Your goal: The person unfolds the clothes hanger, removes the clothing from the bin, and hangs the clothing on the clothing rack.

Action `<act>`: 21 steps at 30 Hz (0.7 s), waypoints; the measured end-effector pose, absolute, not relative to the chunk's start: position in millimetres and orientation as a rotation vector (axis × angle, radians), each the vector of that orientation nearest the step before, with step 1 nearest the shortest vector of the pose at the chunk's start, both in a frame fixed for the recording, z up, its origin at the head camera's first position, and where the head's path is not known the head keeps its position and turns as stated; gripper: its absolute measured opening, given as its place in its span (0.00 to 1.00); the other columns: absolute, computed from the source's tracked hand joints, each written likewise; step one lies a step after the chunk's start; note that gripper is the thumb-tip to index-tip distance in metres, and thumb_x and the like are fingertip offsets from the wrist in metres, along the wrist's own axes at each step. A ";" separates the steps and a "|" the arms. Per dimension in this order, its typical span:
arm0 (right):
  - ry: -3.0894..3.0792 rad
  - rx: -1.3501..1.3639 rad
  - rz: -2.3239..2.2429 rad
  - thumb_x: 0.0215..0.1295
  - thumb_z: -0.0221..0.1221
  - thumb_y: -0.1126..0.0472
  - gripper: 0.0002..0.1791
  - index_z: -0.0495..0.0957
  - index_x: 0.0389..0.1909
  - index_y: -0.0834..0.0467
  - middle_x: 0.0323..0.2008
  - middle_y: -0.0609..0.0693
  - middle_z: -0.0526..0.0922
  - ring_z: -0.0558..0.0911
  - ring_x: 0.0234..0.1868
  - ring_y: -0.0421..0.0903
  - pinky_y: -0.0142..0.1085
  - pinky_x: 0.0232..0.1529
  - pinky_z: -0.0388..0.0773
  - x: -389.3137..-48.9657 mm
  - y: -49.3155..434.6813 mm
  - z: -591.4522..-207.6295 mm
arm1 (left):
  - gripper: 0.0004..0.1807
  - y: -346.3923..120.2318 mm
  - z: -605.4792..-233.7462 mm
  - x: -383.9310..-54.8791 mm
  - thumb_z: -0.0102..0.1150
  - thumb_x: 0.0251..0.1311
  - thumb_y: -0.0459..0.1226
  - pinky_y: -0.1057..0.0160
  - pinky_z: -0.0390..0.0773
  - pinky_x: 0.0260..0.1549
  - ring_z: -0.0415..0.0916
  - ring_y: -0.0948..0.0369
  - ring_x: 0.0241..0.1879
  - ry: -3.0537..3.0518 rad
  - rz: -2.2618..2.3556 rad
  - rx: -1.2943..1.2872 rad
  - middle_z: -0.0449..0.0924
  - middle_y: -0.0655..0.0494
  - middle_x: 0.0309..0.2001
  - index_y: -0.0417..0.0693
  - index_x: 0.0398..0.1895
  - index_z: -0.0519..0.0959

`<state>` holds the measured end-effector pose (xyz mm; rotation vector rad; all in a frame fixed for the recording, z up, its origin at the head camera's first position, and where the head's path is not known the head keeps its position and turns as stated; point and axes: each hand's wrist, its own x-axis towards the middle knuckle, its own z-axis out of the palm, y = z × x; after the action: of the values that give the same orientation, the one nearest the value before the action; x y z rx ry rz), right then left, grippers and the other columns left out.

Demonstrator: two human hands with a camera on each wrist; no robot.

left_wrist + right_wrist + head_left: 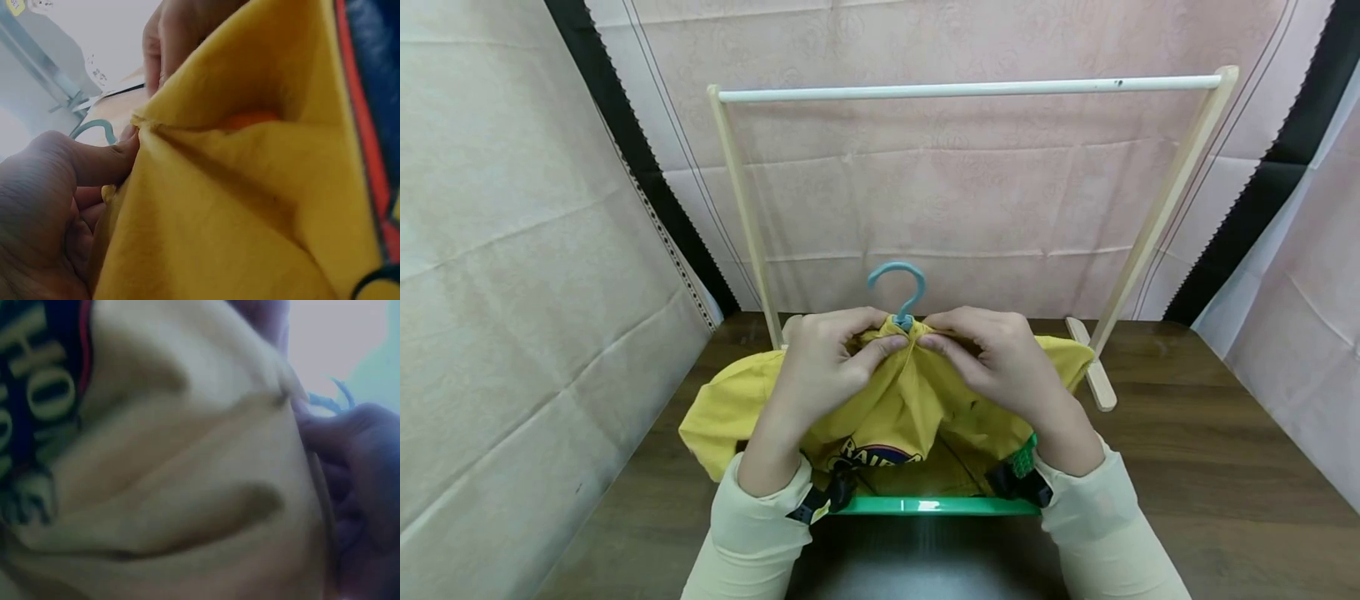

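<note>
A yellow shirt (891,400) with a dark blue lettered print (880,453) hangs bunched between both hands, its sleeves spread to either side. A light blue hanger (920,287) has its hook standing up out of the neckline; the rest of it is hidden by cloth. My left hand (827,358) pinches the neckline just left of the hook, thumb in front. On the other side of the hook, my right hand (1000,358) pinches the same edge between thumb and fingers. In the left wrist view, folds fan out from the left thumb's pinch across the yellow cloth (206,212).
Behind the shirt stands a rack with a white crossbar (970,88) on pale wooden posts; its right foot (1101,379) rests on the brown wooden table (1210,433). A green strip (940,505) lies below the shirt. Pale cloth walls enclose the back and sides.
</note>
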<state>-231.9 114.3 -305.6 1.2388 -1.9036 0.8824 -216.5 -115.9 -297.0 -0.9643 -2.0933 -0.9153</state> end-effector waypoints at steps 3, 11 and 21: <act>-1.897 1.196 0.883 0.66 0.66 0.64 0.05 0.86 0.41 0.60 0.37 0.47 0.87 0.79 0.30 0.35 0.26 0.32 0.75 -228.0 111.1 -305.2 | 0.05 -114.6 -296.4 -214.8 0.68 0.64 0.42 0.70 0.75 0.24 0.74 0.72 0.24 -2.118 -0.988 -1.002 0.85 0.68 0.32 0.53 0.39 0.88; -1.820 1.197 0.877 0.64 0.66 0.69 0.07 0.84 0.43 0.63 0.39 0.50 0.87 0.83 0.35 0.39 0.29 0.35 0.79 -225.7 102.5 -304.4 | 0.06 -116.8 -295.4 -212.9 0.68 0.63 0.42 0.69 0.70 0.23 0.67 0.70 0.22 -2.207 -0.919 -1.073 0.81 0.66 0.29 0.50 0.38 0.86; -2.064 1.244 0.778 0.62 0.70 0.62 0.21 0.82 0.56 0.56 0.52 0.45 0.84 0.82 0.51 0.40 0.29 0.49 0.76 -220.9 143.4 -291.1 | 0.07 -127.0 -293.2 -216.2 0.69 0.63 0.43 0.69 0.73 0.25 0.72 0.71 0.24 -2.170 -0.947 -1.057 0.84 0.69 0.32 0.53 0.40 0.87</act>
<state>-220.9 143.4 -291.1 1.2441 -2.0637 0.7783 -216.2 -127.0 -293.2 -1.0573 -2.1699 -0.9466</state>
